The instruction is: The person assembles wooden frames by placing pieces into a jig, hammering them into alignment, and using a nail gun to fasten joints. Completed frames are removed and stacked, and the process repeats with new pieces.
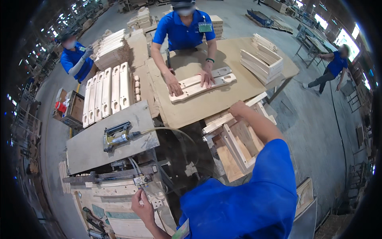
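My left hand (144, 207) is pinched at the lower edge of a small metal air valve (142, 180) with hoses, above the wooden workbench; the small part under its fingertips is hard to make out. My right arm reaches across to the far right. There my right hand (238, 110) is closed on a pale wooden rail (219, 124) lying over an open wooden frame (238, 149). A nail gun (117, 136) lies on its side on the grey board (83, 149), its air hose curving off to the right.
Across from me a co-worker's hands press on two shaped wooden rails (205, 87) on a covered table (175, 115). Nested wooden frames (264, 59) stand at its right end. Slotted rails (105, 93) lie in a row at left, near another person. Clamps (93, 219) sit at lower left.
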A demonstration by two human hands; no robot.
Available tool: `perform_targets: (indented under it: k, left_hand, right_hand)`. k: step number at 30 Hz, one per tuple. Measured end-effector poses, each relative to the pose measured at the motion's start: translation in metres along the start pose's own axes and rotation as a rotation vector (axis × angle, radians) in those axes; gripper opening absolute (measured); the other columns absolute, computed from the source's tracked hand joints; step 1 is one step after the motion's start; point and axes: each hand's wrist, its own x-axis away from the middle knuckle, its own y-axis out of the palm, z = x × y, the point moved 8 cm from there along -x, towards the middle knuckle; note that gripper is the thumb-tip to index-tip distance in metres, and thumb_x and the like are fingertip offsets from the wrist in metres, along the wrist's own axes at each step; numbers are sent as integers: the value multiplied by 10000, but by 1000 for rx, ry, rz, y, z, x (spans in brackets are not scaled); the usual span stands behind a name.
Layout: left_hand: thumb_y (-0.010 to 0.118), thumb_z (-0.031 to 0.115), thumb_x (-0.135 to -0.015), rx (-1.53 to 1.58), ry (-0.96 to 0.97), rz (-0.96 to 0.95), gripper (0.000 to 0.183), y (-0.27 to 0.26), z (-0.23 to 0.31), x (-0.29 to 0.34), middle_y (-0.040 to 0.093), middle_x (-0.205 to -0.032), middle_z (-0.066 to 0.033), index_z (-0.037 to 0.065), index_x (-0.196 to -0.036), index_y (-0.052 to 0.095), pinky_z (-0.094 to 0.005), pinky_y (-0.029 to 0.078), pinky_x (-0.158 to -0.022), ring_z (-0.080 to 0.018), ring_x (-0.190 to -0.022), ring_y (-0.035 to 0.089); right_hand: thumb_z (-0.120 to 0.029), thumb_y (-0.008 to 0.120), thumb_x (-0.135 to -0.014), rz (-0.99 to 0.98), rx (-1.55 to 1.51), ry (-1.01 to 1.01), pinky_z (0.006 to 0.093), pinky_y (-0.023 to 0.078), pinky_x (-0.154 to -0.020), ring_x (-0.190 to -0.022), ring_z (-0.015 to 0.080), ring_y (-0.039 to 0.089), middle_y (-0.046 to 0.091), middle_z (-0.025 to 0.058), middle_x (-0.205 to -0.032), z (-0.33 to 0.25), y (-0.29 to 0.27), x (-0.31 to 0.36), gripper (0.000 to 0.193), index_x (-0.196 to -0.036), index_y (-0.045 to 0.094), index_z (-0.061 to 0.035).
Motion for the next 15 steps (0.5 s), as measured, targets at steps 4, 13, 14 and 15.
perform_targets:
  k: [4,13,14,15]
  left_hand:
    - [686,120,-1029,9,-32,55,196,-26,-17,14,754,-1025,-145,-29,-1143,743,-356,560,-846,-232,-893,701]
    - [677,-4,-1000,86,92,284,120,-113,32,57,757,-999,-153,-33,-1098,740,-367,555,-837,-254,-896,702]
    - [681,-22,-990,90,128,325,120,-127,40,64,758,-1001,-160,-32,-1095,738,-372,557,-840,-270,-903,708]
    - [704,-33,-964,79,200,361,137,-139,53,72,759,-1011,-164,-18,-1094,741,-382,564,-842,-293,-914,716]
  right_hand:
    - [-166,688,-833,140,-63,26,529,514,-1006,-1193,296,722,761,96,-1225,11,-62,47,371,-1197,756,-173]
    - [-417,743,-892,817,-383,-354,530,549,-900,-1044,430,703,738,218,-1018,-107,-297,185,388,-1105,693,-97]
    - [-443,742,-900,883,-417,-404,536,547,-894,-1030,439,701,735,225,-1006,-133,-319,195,405,-1100,694,-94]
    - [-457,731,-918,870,-391,-439,538,543,-883,-1013,439,713,740,238,-1008,-163,-336,199,437,-1147,700,-86]
